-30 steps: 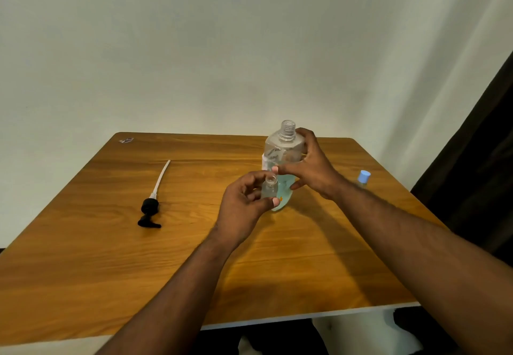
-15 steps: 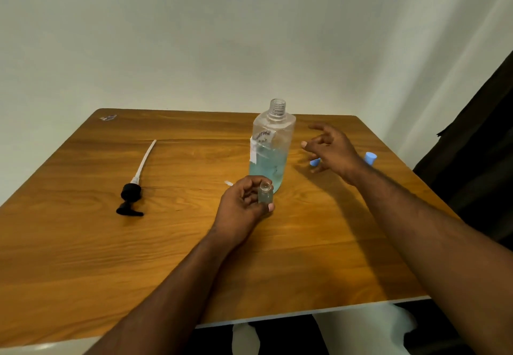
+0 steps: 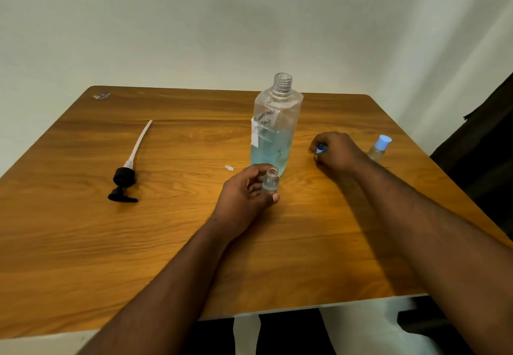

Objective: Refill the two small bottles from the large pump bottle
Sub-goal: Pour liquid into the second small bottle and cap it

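Observation:
The large clear bottle (image 3: 276,129) stands upright mid-table with no pump on its open neck and is about half full of blue liquid. My left hand (image 3: 245,195) grips a small open bottle (image 3: 270,181) upright just in front of it. To the right of the large bottle, my right hand (image 3: 337,150) rests on the table and pinches a small blue cap (image 3: 321,149). A second small bottle with a blue cap (image 3: 379,147) stands behind my right wrist, partly hidden.
The black pump head with its long white tube (image 3: 129,165) lies on the left of the wooden table (image 3: 138,243). A small white scrap (image 3: 229,167) lies left of the large bottle. A dark curtain (image 3: 488,143) hangs at the right.
My right hand let go of the large bottle, moved right and down to the table, and closed on the blue cap. My left hand lowered the small bottle slightly.

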